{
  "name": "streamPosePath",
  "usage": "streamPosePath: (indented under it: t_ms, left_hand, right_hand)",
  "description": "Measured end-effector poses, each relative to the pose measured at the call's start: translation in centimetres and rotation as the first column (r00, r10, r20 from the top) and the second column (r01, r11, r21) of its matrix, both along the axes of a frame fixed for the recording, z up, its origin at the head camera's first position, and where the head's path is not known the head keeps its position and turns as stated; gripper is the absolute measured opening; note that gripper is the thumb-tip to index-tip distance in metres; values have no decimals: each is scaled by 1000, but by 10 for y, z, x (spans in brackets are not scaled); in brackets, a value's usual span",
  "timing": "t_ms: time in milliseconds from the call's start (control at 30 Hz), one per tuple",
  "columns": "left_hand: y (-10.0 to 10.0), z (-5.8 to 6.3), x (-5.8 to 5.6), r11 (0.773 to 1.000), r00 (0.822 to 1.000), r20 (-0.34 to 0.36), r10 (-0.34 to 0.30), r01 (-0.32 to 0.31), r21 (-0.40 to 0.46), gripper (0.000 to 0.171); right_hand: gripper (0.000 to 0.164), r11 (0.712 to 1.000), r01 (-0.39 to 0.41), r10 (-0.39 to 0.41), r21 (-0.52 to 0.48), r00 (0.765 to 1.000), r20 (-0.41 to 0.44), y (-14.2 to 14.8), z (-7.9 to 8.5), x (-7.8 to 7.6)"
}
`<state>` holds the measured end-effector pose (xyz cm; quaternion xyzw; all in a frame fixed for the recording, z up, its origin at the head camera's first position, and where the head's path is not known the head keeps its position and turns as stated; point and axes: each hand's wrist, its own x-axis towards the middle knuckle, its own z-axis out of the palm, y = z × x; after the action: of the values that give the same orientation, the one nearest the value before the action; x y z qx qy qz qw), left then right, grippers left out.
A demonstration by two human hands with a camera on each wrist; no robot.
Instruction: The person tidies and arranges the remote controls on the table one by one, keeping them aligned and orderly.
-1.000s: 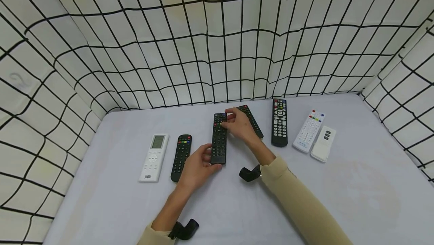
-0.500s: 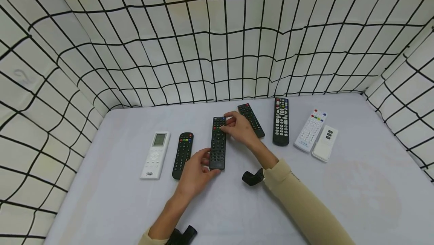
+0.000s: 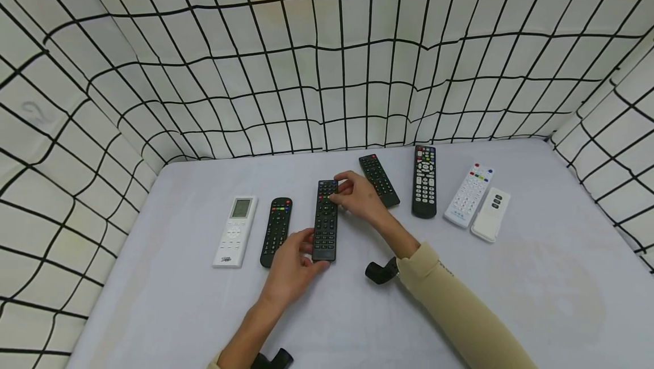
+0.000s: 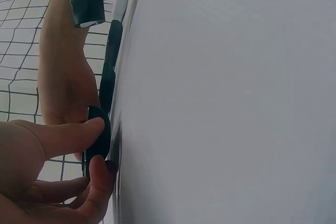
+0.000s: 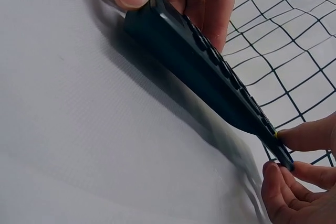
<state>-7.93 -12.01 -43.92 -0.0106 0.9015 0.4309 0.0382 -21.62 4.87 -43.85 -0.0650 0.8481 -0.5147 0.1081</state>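
A long black remote control (image 3: 325, 227) is held between both hands, buttons facing up. My left hand (image 3: 291, 269) grips its near end, with the thumb against the end edge and fingers along the left side. At the far end, my right hand (image 3: 360, 196) pinches the thin tip between thumb and fingers, which shows closely in the right wrist view. There the remote's underside (image 5: 210, 82) stands a little off the white cloth (image 5: 105, 156), with a shadow beneath. In the left wrist view, the left thumb and fingers (image 4: 97, 182) hold the remote edge-on.
Left of the hands lie a white remote with a screen (image 3: 236, 233) and a black remote (image 3: 276, 230). To the right are a small black remote (image 3: 379, 179), a black remote with white keys (image 3: 424, 181) and two white remotes (image 3: 469, 196). Black netting (image 3: 327, 48) surrounds the table.
Both hands have drawn the black remote a short way toward the person and slightly left, keeping their hold at its two ends. The other remotes stay in place.
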Motion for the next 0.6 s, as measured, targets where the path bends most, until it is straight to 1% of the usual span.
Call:
streamPosePath:
  t_ms: [200, 433, 600]
  left_hand:
    - [-3, -1, 4, 999, 1000, 0, 22, -22, 34, 70]
    - [-7, -2, 8, 999, 1000, -2, 20, -20, 48, 73]
    - [-8, -2, 10, 999, 1000, -16, 18, -17, 47, 73]
  right_hand:
    - [49, 1000, -11, 11, 0, 1000, -10, -2, -1, 3]
    - [49, 1000, -25, 25, -4, 1000, -4, -6, 0, 7]
    - [49, 1000, -31, 31, -2, 999, 6, -8, 1, 8]
